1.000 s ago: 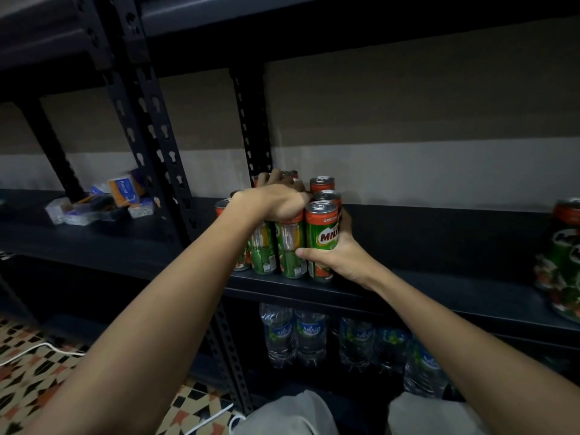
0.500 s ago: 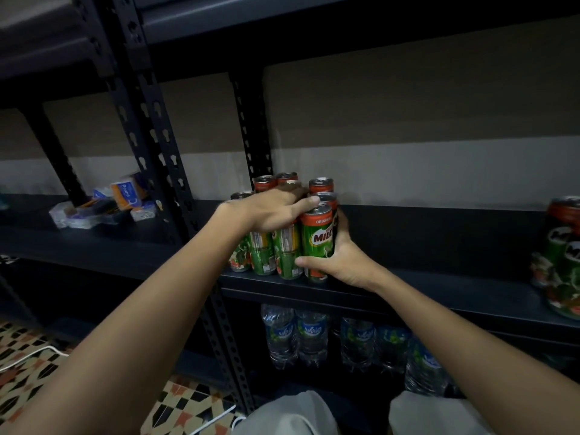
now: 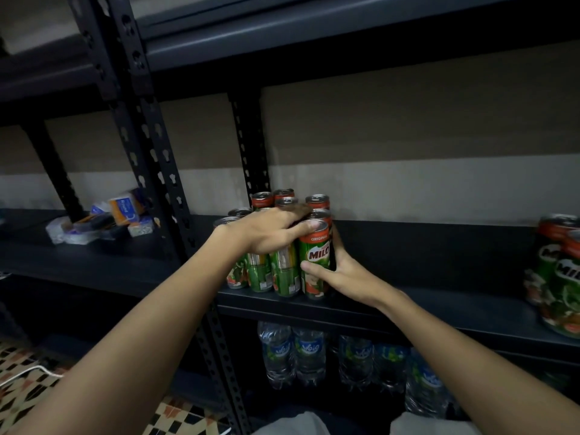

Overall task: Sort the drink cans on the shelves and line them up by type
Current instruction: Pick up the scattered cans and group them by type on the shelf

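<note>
Leftmost, at mid-height on the dark shelf [image 3: 94, 262], lies a heap of small packets [image 3: 103, 219]; one orange-and-blue box [image 3: 124, 208] among them reads "Round". Right of the perforated black upright [image 3: 150, 146], near the centre of the frame, a tight cluster of green-and-red cans [image 3: 276, 243] stands upright on the shelf's front edge. The left hand [image 3: 266, 230] lies over the tops of the front cans, its fingers curled down across their rims and the thumb pressed against the lid of the front right can [image 3: 315, 262], whose label reads "ORIGINAL" and "MILO". The right hand [image 3: 342, 271] grips that same can from the right side, thumb laid across its lower front and fingers wrapped behind it. Below, in the lower centre, clear water bottles [image 3: 301, 353] with blue-and-green labels stand in a row; their writing is too blurred to read. At the far right edge, on the same shelf as the cluster, more Milo cans [image 3: 558, 271] stand together, well apart from it.
</note>
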